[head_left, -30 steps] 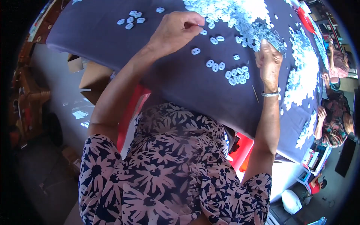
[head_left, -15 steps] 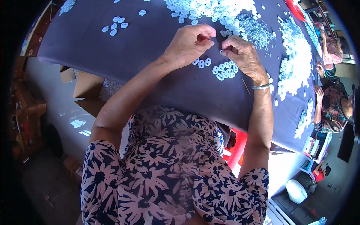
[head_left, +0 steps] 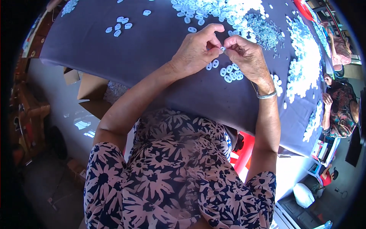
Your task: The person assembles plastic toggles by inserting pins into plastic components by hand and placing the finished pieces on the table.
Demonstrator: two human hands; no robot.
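My left hand (head_left: pixel 195 51) and my right hand (head_left: pixel 249 59) meet over the dark tablecloth, both in a pinch. Between their fingertips is a small white plastic piece (head_left: pixel 223 49), partly hidden; whether a tiny pin is with it I cannot tell. Just below my hands lies a cluster of white oval two-holed pieces (head_left: pixel 228 72), and a couple more (head_left: pixel 215 63) lie under my left fingers. Beyond my right hand is a heap of small grey metal pins (head_left: pixel 263 31). A thin stick on the cloth is mostly covered by my right wrist, which wears a bracelet (head_left: pixel 267 95).
A large heap of white pieces (head_left: pixel 213 7) lies at the far side, and another (head_left: pixel 305 61) to the right. Several loose ones (head_left: pixel 118 26) are at the far left. A cardboard box (head_left: pixel 91 86) stands left of the table (head_left: pixel 133 53). A co-worker (head_left: pixel 339 103) sits at the right.
My hands have come together; before, their fingertips were apart. The thin stick, earlier visible beside my right wrist, is now mostly covered. The whole view has shifted slightly.
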